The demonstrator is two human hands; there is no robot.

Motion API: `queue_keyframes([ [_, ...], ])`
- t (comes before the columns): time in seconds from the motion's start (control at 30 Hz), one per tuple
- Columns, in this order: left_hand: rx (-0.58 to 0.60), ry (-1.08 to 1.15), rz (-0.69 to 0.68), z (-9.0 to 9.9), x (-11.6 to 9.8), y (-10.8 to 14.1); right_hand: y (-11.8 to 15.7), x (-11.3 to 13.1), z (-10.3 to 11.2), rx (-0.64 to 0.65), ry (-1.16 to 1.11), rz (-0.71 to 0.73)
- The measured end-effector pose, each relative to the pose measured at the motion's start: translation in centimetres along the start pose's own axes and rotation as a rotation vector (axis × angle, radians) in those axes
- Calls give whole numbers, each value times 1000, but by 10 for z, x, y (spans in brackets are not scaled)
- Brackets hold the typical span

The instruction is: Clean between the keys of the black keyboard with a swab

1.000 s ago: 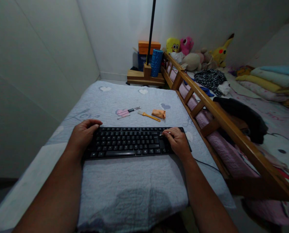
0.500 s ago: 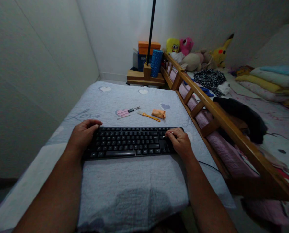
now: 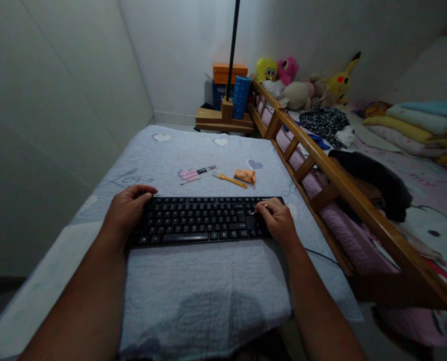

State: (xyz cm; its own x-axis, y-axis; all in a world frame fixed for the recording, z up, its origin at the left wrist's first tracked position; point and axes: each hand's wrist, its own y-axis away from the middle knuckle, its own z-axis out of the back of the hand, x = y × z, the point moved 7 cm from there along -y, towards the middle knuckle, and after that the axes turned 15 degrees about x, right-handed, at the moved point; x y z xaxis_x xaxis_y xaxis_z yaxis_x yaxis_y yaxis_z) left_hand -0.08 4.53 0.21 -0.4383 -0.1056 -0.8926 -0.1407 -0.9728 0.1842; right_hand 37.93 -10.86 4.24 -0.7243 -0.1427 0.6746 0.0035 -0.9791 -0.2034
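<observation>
A black keyboard lies flat on the quilted cover, its keys facing up. My left hand is closed around the keyboard's left end, thumb along the top edge. Over the keys at the right end, my right hand pinches a thin white cotton swab, whose tip points down at the keys left of the number pad. Beyond the keyboard lie a small yellow-handled brush, a crumpled orange cloth or packet, a slim metal tool with a black grip and another thin stick.
A wooden bed rail runs along the right side, with clothes, folded bedding and plush toys behind it. The keyboard's cable trails right. At the back stand a wooden base with a black pole and a blue roller.
Hardly anything differs. The cotton swab and right-hand fingers have shifted very slightly over the same keys; the left hand stays on the keyboard's left end.
</observation>
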Motion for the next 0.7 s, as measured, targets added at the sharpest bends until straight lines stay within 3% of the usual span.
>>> queue_keyframes([
  [0.33,1,14,18,-1,-4,3,-1,0,1,-44,14,40],
  [0.7,0,-3,-11,0,-2,2,1,-4,8,-91,40,-9],
])
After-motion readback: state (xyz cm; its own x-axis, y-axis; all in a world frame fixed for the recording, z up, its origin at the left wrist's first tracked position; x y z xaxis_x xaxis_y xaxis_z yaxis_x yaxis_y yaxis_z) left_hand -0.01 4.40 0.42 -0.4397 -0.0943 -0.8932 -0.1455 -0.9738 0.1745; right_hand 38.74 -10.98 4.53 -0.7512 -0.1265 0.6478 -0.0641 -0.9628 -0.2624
